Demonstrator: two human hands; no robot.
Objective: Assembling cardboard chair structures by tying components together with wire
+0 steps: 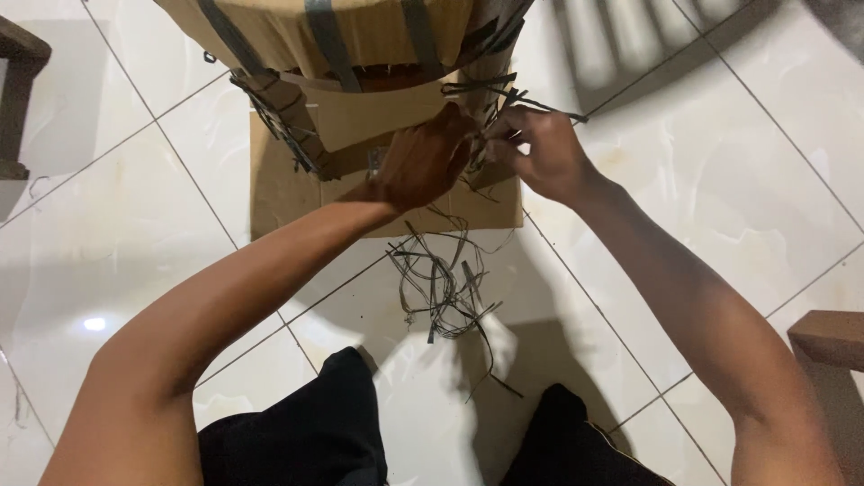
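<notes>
- Head view: a stool [360,36] wrapped in brown card and grey tape bands stands on a flat card sheet [288,193] laid over the white tiled floor [135,225].
- The left hand [423,162] is curled against the wrapped leg [481,99]; its fingers fold inward out of sight, so I cannot tell whether its grip is pressed shut on anything.
- The right hand [544,153] sits just beside it, fingertips drawn together and pinching thin dark strips [504,94] that trail off the leg's wrapping.
- The strips lie at the leg's outer face, between the two hands, some ends sticking out loose to the right.
- Judged by look, the strips are light, narrow and limp; they curl and tangle, so they likely twist or slip in a loose hold and could tear if pulled hard.
- A hold close to where a strip leaves the leg seems best, with the other hand steadying the leg; the free ends would give little control.
- The card wrap looks stiff but easily creased or torn at its edges.
- A tangle of scraps [445,288] lies on the floor nearer the person, between the knees [306,423], apart from both hands.
- Another wrapped leg [288,121] stands to the left, bound with dark criss-cross strips.
- Dark wooden furniture [18,99] shows at the left edge, and a wooden piece [832,337] at the right.
</notes>
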